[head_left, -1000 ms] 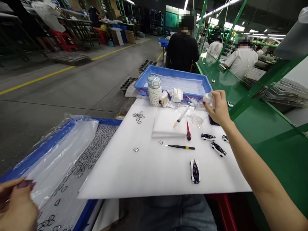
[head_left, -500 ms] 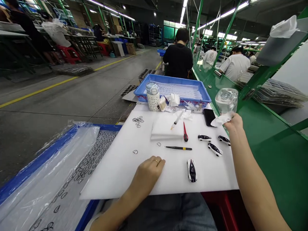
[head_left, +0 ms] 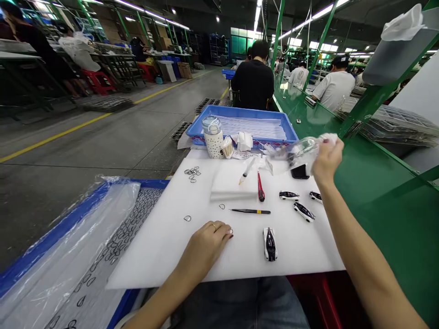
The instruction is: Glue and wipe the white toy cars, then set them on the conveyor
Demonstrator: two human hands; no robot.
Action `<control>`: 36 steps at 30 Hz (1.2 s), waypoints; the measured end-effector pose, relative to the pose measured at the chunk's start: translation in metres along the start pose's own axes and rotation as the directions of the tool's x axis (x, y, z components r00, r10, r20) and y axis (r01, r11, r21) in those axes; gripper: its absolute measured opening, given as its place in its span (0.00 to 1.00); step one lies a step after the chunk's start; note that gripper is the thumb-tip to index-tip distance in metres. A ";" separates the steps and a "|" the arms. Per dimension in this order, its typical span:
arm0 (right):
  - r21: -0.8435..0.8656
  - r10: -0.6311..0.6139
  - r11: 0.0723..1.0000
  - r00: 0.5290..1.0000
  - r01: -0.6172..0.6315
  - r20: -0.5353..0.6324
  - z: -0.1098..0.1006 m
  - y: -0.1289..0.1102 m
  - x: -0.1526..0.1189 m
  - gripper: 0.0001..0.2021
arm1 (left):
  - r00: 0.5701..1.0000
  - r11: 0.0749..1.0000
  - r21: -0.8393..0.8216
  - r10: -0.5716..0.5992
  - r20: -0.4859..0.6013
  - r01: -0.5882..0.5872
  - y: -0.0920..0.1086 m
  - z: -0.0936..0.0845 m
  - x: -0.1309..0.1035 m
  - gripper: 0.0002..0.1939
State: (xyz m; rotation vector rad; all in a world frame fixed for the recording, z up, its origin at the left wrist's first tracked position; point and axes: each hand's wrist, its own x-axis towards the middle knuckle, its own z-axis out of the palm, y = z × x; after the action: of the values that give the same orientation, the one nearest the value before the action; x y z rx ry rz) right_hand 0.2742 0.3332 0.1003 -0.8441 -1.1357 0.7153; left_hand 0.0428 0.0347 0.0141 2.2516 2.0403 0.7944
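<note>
My left hand (head_left: 213,237) rests on the white foam sheet (head_left: 154,256), fingers curled together, with a small shiny piece at the fingertips too small to name. My right hand (head_left: 327,160) is raised at the right, closed on a crumpled white tissue (head_left: 310,165). A clear bottle (head_left: 297,150), blurred, lies tilted sideways against the tissue, above the black phone (head_left: 300,172). Black-and-yellow tweezers (head_left: 252,211) lie right of my left hand. Beyond them are a red knife (head_left: 261,187) and a syringe (head_left: 245,173). A toy car (head_left: 270,245) sits near the front edge; several others (head_left: 303,212) are farther right.
Behind the sheet stand a patterned cup (head_left: 213,139), cotton swabs (head_left: 227,147) and a blue tray (head_left: 291,130). A plastic-covered blue tray (head_left: 152,183) of small rings is at the left. A green bench (head_left: 377,201) runs along the right. A person (head_left: 254,80) sits ahead.
The clear bottle has gone from upside down to tilted sideways, towards the left. My right hand has risen, with the tissue still in it. A small shiny piece now shows at my left fingertips.
</note>
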 end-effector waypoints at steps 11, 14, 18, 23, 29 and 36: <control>-0.219 -0.214 0.931 0.923 0.292 0.321 0.060 -0.021 -0.007 0.16 | 0.776 -0.415 -0.884 -0.476 0.413 0.216 0.068 0.031 0.016 0.17; -0.013 -0.215 0.971 0.895 0.239 0.391 0.039 -0.056 -0.058 0.17 | 0.759 -0.540 -0.822 -0.456 0.464 0.178 0.067 0.036 0.014 0.15; -0.043 -0.339 0.850 0.607 0.525 0.719 -0.006 -0.081 -0.157 0.07 | 0.764 -0.565 -0.806 -0.437 0.475 0.177 0.064 0.037 0.011 0.14; -0.028 -0.404 0.751 0.493 0.659 0.771 -0.026 -0.069 -0.211 0.06 | 0.748 -0.531 -0.831 -0.482 0.457 0.166 0.067 0.036 0.012 0.14; -0.077 -0.433 0.662 0.465 0.746 0.772 -0.030 -0.068 -0.208 0.06 | 0.707 -0.481 -0.857 -0.540 0.456 0.185 0.068 0.035 0.014 0.16; -0.067 -0.324 0.750 0.454 0.659 0.830 -0.050 -0.080 -0.200 0.07 | 0.746 -0.411 -0.891 -0.527 0.406 0.194 0.069 0.035 0.012 0.14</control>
State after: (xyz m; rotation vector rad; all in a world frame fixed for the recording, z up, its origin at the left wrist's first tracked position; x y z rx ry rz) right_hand 0.2727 0.1147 0.0644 -0.4117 -2.2946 0.3146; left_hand 0.1199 0.0465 0.0109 0.3127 0.9266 1.6721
